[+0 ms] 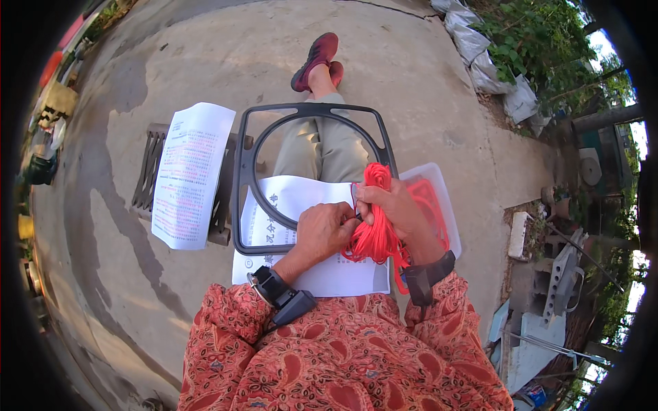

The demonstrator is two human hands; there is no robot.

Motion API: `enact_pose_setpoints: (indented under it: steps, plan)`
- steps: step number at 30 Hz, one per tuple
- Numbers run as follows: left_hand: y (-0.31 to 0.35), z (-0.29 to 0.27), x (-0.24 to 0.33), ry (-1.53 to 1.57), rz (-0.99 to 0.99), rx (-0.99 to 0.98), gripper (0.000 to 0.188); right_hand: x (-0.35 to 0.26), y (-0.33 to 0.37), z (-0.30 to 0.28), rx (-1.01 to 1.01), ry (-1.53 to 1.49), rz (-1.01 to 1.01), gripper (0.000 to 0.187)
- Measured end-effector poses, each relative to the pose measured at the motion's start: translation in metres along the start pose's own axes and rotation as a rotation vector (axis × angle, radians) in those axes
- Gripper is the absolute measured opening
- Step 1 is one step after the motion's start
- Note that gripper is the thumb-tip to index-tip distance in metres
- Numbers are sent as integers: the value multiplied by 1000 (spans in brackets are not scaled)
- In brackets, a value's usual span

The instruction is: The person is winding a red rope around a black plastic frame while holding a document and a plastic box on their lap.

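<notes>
1. Paper comes first on the left: one printed sheet point(192, 175) draped over a low slatted stool point(152, 168) on the concrete ground point(103, 274), likely laid there to stay readable.
2. One dark frame point(310, 113), a ring inside a rounded square, rests across the lap, with a second printed sheet point(288, 198) lying beneath it.
3. Left hand point(325, 229) has its grip closed, fingertips pinching what seems a single red strand, though it is too fine to be sure.
4. One hank of red cord point(377, 229) sits in the lap, between both hands.
5. Right hand point(394, 209) wraps the hank's upper part firmly, keeping it bundled.
6. One clear plastic bag point(439, 188) lies under that hand.
</notes>
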State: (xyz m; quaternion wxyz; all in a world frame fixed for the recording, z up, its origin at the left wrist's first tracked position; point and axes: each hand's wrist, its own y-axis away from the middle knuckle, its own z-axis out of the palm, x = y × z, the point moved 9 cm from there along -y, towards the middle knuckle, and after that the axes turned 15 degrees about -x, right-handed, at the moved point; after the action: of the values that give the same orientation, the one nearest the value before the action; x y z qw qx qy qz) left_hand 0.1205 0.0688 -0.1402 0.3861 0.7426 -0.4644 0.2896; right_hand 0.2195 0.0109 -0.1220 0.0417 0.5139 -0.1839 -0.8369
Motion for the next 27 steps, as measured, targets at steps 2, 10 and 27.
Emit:
enact_pose_setpoints:
  steps: [2,10,27]
  plan:
    - [0,1,-1,8,-8,4,22,-8,4,-2,24,16,1,16]
    - [1,-11,-8,328,-11,51,23,-20,92,-8,65,59,82,21]
    - [13,-31,27,496,112,67,14,13,154,48,-64,395,324,26]
